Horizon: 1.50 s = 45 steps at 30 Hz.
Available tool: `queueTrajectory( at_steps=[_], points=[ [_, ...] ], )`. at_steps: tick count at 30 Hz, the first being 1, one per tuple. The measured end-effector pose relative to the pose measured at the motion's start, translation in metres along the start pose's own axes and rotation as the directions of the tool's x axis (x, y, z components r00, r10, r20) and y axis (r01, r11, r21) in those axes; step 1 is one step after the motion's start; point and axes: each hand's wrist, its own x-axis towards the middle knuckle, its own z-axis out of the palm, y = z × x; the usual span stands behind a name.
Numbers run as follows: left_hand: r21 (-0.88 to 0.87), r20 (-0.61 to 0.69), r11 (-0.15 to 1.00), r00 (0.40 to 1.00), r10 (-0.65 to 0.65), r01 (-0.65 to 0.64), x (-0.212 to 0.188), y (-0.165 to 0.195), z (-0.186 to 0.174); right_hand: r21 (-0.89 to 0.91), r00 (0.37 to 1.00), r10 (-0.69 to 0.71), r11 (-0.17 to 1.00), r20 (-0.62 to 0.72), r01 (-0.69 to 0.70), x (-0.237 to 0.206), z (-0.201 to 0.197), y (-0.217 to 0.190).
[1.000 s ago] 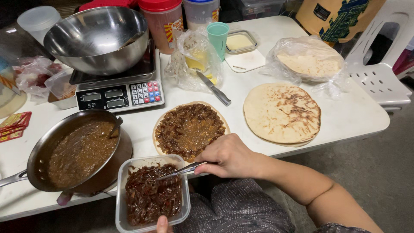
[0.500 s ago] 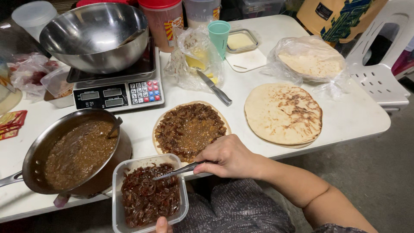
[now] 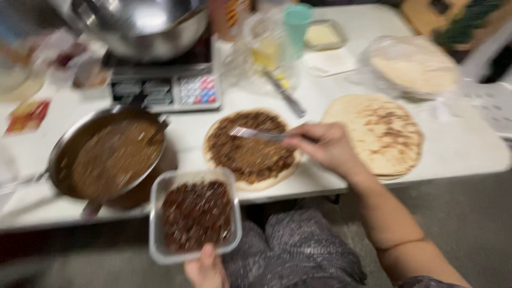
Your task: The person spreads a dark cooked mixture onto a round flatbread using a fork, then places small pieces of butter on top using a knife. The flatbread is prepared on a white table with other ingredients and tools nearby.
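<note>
White tabletop (image 3: pixel 458 154) at centre: right hand (image 3: pixel 325 146) grips a spoon (image 3: pixel 256 133) over the topped flatbread (image 3: pixel 248 149); left hand (image 3: pixel 205 269) clasps the plastic tub (image 3: pixel 194 216), lower frame

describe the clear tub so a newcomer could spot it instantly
Start at the white table and drop below its near edge, in front of the pan of brown sauce. The left hand holds the clear tub there: the only square plastic container, filled with dark reddish-brown chunks.

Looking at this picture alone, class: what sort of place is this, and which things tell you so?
Probably a makeshift food-preparation spot, perhaps a small home food business. On a white folding table stand a digital scale under a steel bowl, a pan of brown sauce, and stacked flatbreads.
</note>
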Motion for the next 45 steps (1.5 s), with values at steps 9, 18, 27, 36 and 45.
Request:
queueTrajectory(
  at_steps=[9, 18, 27, 36, 45],
  points=[
    [0.019, 0.003, 0.999, 1.000, -0.030, 0.030, -0.009, 0.020, 0.022, -0.215, 0.955, 0.295, 0.932, -0.011, -0.290, 0.012, 0.030, 0.047],
    [0.051, -0.019, 0.998, 0.999, -0.031, 0.032, -0.007, 0.032, 0.034, -0.326, 0.826, 0.562, 0.789, 0.039, -0.521, 0.013, 0.043, 0.056],
    [0.068, -0.019, 0.996, 0.999, -0.048, 0.049, -0.007, 0.033, 0.033, -0.486, 0.825, 0.565, 0.713, -0.030, -0.506, 0.015, 0.036, 0.051],
    [0.047, -0.028, 0.998, 0.999, -0.040, 0.041, -0.005, 0.033, 0.035, -0.506, 0.936, 0.352, 0.810, 0.013, -0.297, 0.009, 0.056, 0.056],
    [0.049, -0.018, 0.998, 0.999, -0.045, 0.046, -0.005, 0.035, 0.037, -0.532, 0.933, 0.354, 0.780, -0.061, -0.330, 0.005, 0.047, 0.054]
  ],
)
